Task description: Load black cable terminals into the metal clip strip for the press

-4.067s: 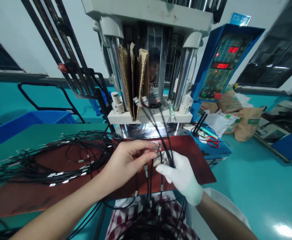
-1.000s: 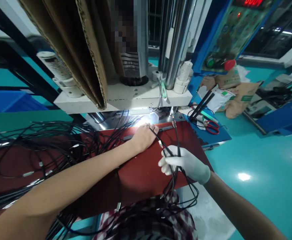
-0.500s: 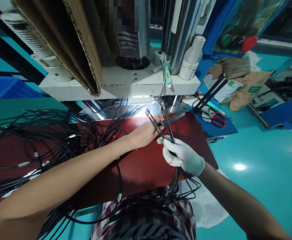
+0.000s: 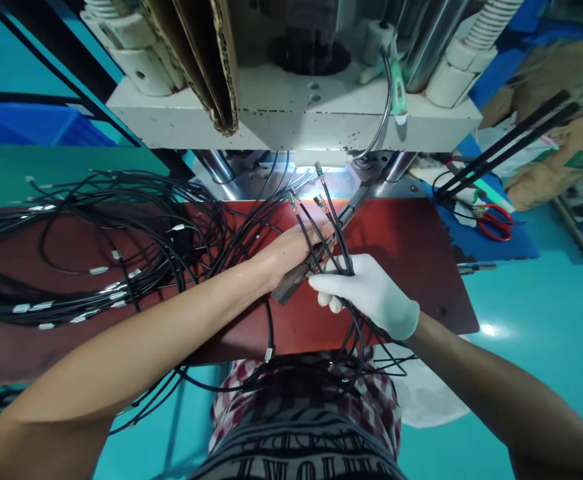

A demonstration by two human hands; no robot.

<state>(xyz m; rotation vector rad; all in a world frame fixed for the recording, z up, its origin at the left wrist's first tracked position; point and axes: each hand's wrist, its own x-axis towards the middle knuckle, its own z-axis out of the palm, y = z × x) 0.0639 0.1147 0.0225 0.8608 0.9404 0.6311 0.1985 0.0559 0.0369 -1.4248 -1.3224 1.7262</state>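
My bare left hand (image 4: 301, 248) is at the middle of the red-brown work mat (image 4: 396, 293), its fingers closed around a long dark metal bar (image 4: 291, 283). The bar slants from near my wrist up toward the lit gap under the press. My right hand (image 4: 366, 290), in a white glove, grips several thin black cables (image 4: 347, 257). Their metal-tipped ends (image 4: 320, 200) fan upward in front of my left fingers, and their lengths hang down toward my lap. Cables partly hide the left fingers.
A heap of black cables (image 4: 141, 233) with silver end pieces covers the left of the mat. The white press plate (image 4: 291, 127) stands just ahead, with a lamp tube (image 4: 321, 159) below. Red-handled scissors (image 4: 495, 223) lie on a blue surface at right.
My view has tilted down and shifted left. The dark bar now lies along my left palm, its near end by my wrist. The cable ends in my right hand have spread apart.
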